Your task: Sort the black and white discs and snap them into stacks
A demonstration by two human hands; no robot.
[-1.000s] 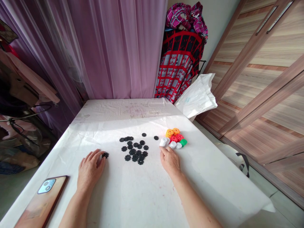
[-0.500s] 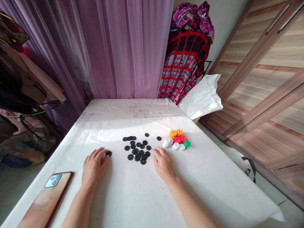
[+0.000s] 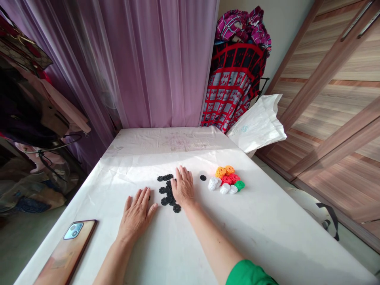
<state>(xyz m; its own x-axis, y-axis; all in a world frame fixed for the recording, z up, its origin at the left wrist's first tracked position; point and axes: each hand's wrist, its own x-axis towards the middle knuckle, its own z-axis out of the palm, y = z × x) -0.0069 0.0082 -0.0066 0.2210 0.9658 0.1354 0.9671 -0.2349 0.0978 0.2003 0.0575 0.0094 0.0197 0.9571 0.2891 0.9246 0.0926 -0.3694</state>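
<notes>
Several black notched plastic discs (image 3: pixel 168 194) lie in a loose cluster mid-table, some overlapping. My right hand (image 3: pixel 183 186) rests flat over the right side of this cluster, fingers stretched forward, hiding some discs. To the left of the cluster, my left hand (image 3: pixel 137 211) lies palm down with its fingers extended and thumb apart. A black edge of one disc (image 3: pixel 149 198) peeks out beside its fingers; the rest is covered. One lone black disc (image 3: pixel 203 178) sits right of my right hand.
A pile of orange, red, white and green notched discs (image 3: pixel 227 180) stands to the right. A phone (image 3: pixel 69 253) lies face down at the table's left edge. Beyond the far right edge is a white bag (image 3: pixel 258 124); a purple curtain (image 3: pixel 166 63) hangs behind the table (image 3: pixel 237 233).
My right hand has moved forward and left onto the black discs, gathering them closer together. My left hand has shifted right, its fingers straighter, over the disc beside it.
</notes>
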